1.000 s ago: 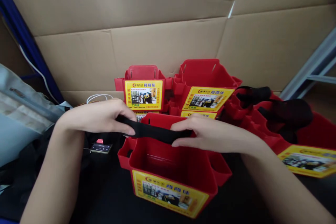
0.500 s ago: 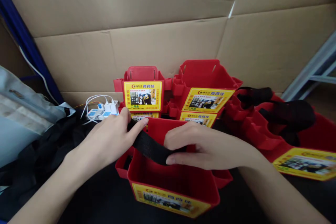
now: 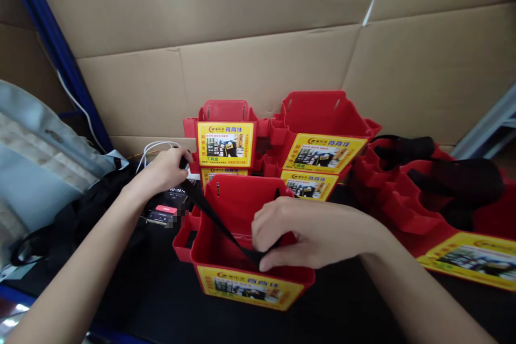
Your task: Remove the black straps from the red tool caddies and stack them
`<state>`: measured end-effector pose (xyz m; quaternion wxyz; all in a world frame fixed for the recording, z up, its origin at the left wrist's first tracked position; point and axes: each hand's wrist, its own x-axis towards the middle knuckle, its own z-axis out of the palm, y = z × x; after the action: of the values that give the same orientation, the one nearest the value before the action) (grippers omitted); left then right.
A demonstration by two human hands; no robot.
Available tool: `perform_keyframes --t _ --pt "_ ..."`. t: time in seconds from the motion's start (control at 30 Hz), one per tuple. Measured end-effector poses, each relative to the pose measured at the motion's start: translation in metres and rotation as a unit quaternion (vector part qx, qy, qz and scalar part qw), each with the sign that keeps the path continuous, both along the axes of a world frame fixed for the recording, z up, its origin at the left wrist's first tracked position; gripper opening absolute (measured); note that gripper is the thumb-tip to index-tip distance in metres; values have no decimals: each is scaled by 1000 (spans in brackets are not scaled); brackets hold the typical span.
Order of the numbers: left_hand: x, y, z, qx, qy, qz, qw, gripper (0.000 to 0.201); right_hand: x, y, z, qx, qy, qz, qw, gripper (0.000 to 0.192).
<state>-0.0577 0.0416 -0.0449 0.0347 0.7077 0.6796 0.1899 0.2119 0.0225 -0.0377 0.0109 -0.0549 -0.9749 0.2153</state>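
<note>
A red plastic tool box (image 3: 245, 201) with a yellow label on its front stands upright before me, its top open. Across its mouth a black webbing strap (image 3: 215, 219) runs slantwise between my two hands. My left hand (image 3: 167, 167) is closed round the upper end of the strap, left of the box and above a phone (image 3: 174, 199). Over the box's right side, my right hand (image 3: 288, 234) pinches the strap's lower part between thumb and fingers. Behind that hand the box's right rear slot is partly hidden.
Stacked red tool boxes (image 3: 318, 113) stand behind, against a cardboard wall (image 3: 274, 64). At the right lie more red boxes (image 3: 397, 209) with black straps (image 3: 467, 185). A pale bag (image 3: 44, 150) and black straps (image 3: 92, 199) are at the left, on the black surface (image 3: 161, 285).
My left hand has moved left and away from my right, drawing the strap out straighter. The phone has come into sight. The box sits slightly more to the left.
</note>
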Motion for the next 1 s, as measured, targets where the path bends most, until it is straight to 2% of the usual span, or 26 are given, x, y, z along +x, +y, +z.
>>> perform_keyframes --t 0.1,0.27,0.37,0.43,0.5,0.57,0.63,0.67,0.73,0.83,1.0 --pt "-30 10 -10 12 16 73 997 33 4 1 0 -21 -22 9 999 28" --pt "-77 20 -25 10 12 138 990 33 8 0 -2 -44 -37 9 998 24" --pt "-92 24 -29 18 16 160 987 35 8 -1 0 -41 -43 6 998 23" --pt "-93 20 -26 32 22 170 985 39 8 -2 2 -41 -43 4 998 24" --pt "-86 7 -16 60 33 169 983 44 7 -2 4 -21 4 -23 1000 24" --pt "-70 -17 -1 95 32 136 986 46 5 2 4 53 113 -99 987 23" --pt "-47 -48 15 107 -11 61 992 44 3 9 1 152 197 -188 950 23" --pt "-35 -64 22 116 -51 28 991 43 3 14 -2 190 206 -220 934 24" --pt "-12 -92 30 136 -124 -50 982 38 3 22 -8 222 178 -254 924 31" --pt "13 -111 21 103 -106 -125 981 34 6 29 -13 222 140 -277 924 37" --pt "34 -89 -17 -6 4 -177 984 45 18 20 -4 215 85 -309 923 40"
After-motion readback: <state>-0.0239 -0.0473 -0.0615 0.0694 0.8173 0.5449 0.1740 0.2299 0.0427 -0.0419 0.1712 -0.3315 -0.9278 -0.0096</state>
